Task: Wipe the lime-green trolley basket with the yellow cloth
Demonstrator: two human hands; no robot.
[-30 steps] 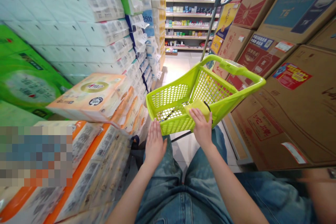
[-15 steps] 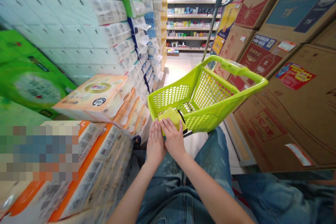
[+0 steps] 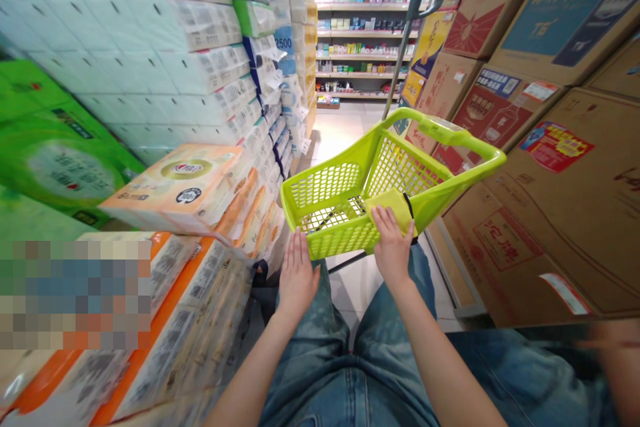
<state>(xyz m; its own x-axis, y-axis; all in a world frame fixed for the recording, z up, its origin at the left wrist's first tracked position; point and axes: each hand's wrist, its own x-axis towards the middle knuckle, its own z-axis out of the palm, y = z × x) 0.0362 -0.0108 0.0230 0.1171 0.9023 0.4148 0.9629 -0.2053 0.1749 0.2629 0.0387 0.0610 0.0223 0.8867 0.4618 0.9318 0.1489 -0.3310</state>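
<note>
A lime-green plastic shopping basket (image 3: 345, 240) with lattice walls stands in front of my knees, its long handle loop at the right. My right hand (image 3: 394, 250) grips a yellow cloth (image 3: 389, 203) with a dark band along its edge. Cloth and fingers lie over the near rim, right of the middle of that side. At the basket's near left corner, my left hand (image 3: 299, 277) touches the rim with straight fingers lying flat, holding nothing. Inside the basket, part of the lattice floor shows.
Tissue packs (image 3: 175, 177) rise in stacks along the left. Cardboard cartons (image 3: 545, 193) line the right. Stocked shelves (image 3: 367, 33) close off the aisle behind. A grey pole (image 3: 404, 47) stands beyond the basket. Denim and a blurred arm (image 3: 613, 367) show at lower right.
My right hand has slid to the right along the near rim with the yellow cloth, away from my left hand. The left hand stays at the corner. A blurred arm has appeared at lower right.
</note>
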